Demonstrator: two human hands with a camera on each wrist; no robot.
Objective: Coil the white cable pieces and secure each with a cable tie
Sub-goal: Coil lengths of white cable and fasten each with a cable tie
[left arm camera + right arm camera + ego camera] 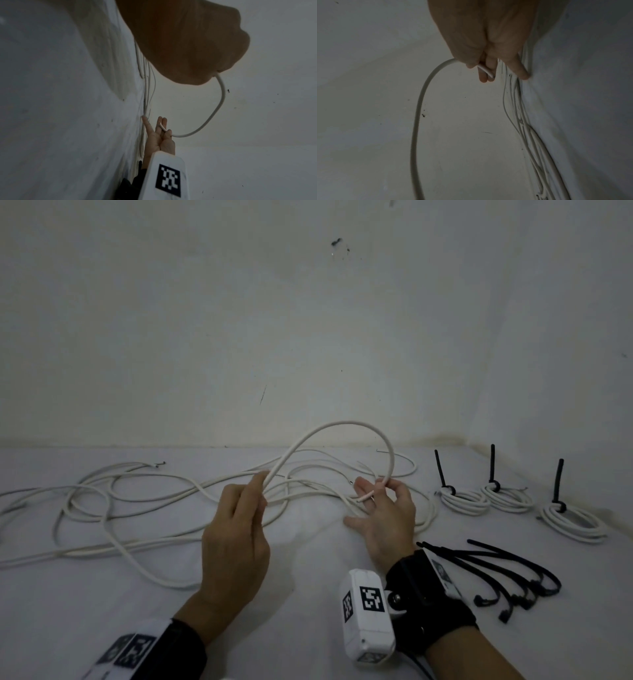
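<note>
A white cable (346,424) arches up off the table between my two hands. My left hand (239,529) pinches it at the fingertips near the left foot of the arch. My right hand (383,508) pinches the cable's cut end (364,496) between thumb and fingers, little finger stretched out to the table. In the right wrist view the cable end (485,71) lies across my fingers, and the arch (418,115) curves away. In the left wrist view the arch (217,108) runs from my left hand (197,54) to the right hand (163,132).
Several loose white cables (137,501) sprawl over the white table (308,628) behind my hands. Three coiled cables (466,501) (508,498) (572,522) tied with black ties stand at the right. Several spare black cable ties (507,573) lie beside my right wrist. A wall rises behind.
</note>
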